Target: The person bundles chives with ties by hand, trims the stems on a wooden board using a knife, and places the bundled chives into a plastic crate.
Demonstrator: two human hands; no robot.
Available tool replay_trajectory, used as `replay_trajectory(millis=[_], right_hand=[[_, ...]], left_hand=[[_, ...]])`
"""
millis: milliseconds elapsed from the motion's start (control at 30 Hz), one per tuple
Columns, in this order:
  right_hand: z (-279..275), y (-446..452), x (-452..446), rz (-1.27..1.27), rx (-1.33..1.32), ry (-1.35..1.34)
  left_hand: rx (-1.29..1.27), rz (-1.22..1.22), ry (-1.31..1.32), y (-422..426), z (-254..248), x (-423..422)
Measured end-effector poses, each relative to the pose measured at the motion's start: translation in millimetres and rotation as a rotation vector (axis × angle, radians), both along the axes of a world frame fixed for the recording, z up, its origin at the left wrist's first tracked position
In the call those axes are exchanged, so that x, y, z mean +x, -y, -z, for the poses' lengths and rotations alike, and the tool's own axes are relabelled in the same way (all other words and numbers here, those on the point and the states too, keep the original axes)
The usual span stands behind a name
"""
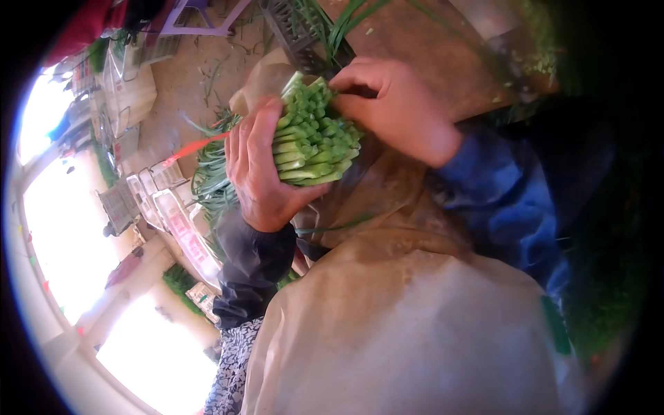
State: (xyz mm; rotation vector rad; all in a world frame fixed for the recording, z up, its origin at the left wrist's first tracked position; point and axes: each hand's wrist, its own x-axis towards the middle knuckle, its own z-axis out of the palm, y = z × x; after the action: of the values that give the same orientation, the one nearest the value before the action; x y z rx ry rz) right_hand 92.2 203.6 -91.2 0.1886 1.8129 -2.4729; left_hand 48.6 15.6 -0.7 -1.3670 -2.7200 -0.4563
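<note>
Green scraps [213, 77] litter the brown floor [176, 93], with a purple stool [198, 25] and a dark crate [282, 26] in the background. In front of the person's tan apron [415, 325] is 1 bundle of green stalks [315, 138], its cut ends showing. The left hand [259, 162] is wrapped around it, next to a red strip [194, 147]; the right hand [394, 104] has bent fingers at its edge, but I cannot tell whether they pinch anything.
</note>
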Motion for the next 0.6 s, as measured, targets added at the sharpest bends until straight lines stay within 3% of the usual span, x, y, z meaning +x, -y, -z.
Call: replay_trajectory(millis=[67, 200, 267, 300, 367, 400, 433, 500, 600], right_hand=[[-7, 2, 6, 0.248, 0.531, -0.336], [0, -6, 10, 0.396, 0.482, -0.311], [8, -28, 14, 0.300, 0.935, -0.007], [1, -35, 16, 0.304, 0.938, -0.004], [-18, -48, 18, 0.084, 0.657, 0.076], [-12, -37, 19, 0.187, 0.342, -0.160], [-12, -31, 17, 0.189, 0.342, -0.157], [-13, -22, 13, 0.032, 0.088, -0.132], [-9, -19, 7, 0.045, 0.251, -0.160]], left_hand=[[-0.038, 0.023, -0.041, 0, 2, 3], [0.085, 0.016, 0.000, 3, 3, 4], [0.081, 0.026, -0.001, 4, 1, 4], [0.070, 0.023, 0.008, 3, 0, 5], [0.064, 0.022, 0.017, 0, -1, 5], [0.062, 0.031, 0.008, 0, 0, 5], [0.058, 0.042, -0.001, -1, -1, 5], [0.030, 0.044, -0.013, -2, -4, 6], [0.023, 0.040, -0.013, -1, -4, 7]])
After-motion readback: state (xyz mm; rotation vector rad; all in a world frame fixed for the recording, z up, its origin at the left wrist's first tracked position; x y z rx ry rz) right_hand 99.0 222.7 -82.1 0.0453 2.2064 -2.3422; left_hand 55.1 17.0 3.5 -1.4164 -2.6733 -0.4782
